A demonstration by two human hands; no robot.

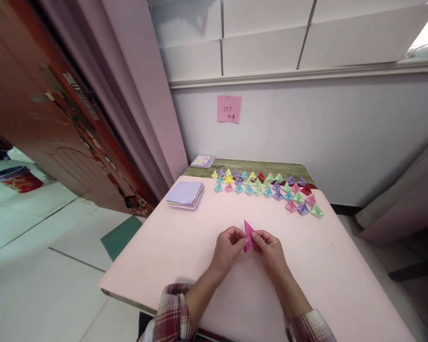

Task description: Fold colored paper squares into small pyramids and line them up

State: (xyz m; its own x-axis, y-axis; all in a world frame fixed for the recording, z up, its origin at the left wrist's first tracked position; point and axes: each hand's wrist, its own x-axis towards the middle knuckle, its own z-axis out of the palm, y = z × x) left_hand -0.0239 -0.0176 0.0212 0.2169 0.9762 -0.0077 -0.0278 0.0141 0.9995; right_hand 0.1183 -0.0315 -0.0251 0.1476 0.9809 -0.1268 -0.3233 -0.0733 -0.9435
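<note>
A small magenta piece of folded origami paper (248,232) is held upright between my two hands over the middle of the table. My left hand (229,243) pinches its lower left edge with thumb and fingertips. On the other side, my right hand (269,248) grips its right edge between thumb and forefinger. Fingertips cover part of the folds. Beyond my hands stand several rows of folded paper pieces (258,191) in purple, green, blue, yellow, pink and red, each with a raised point. A stack of square paper (185,192), lavender on top, lies at the left.
The pink-covered table (157,251) stands against a wall with a pink note (229,109). A printed paper pack (203,161) sits at its far left corner. Left are a wooden door (57,109), a green sheet (121,236) on the floor and a bucket (17,179).
</note>
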